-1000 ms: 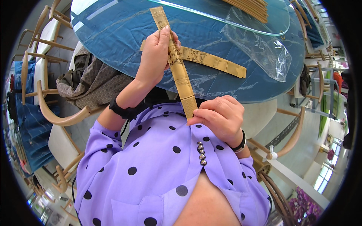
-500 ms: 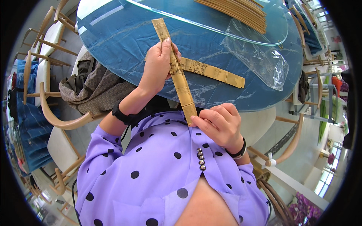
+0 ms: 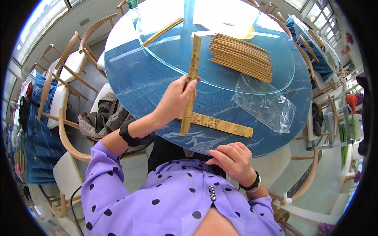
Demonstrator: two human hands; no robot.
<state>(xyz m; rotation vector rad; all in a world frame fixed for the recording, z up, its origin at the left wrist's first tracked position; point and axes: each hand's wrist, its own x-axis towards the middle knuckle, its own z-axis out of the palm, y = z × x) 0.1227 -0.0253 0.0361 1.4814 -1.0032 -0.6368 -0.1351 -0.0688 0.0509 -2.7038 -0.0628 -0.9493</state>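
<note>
My left hand (image 3: 177,97) is closed round the middle of a long gold paper chopstick sleeve (image 3: 193,59), held upright over the table's near edge. Dark printing marks its surface. Under its lower end, a second gold sleeve (image 3: 224,124) lies flat on the blue table (image 3: 149,84), its left end partly covered by the held one. My right hand (image 3: 233,161) is off to the right in front of the table edge, apart from the sleeve. Its fingers are loosely bent, with a small gap at the thumb and nothing visible between them.
A pile of wooden chopsticks (image 3: 240,59) rests on the glass turntable (image 3: 275,89). Another gold sleeve (image 3: 163,31) lies at its far left, near a bottle (image 3: 133,5). Clear plastic wrapping (image 3: 271,108) lies at the right. A patterned bag (image 3: 106,118) sits left, among wooden chairs (image 3: 65,118).
My right hand has let go of the sleeve's lower end. My left hand has carried the sleeve away from my body, over the table, and turned it more upright. The view has shifted up.
</note>
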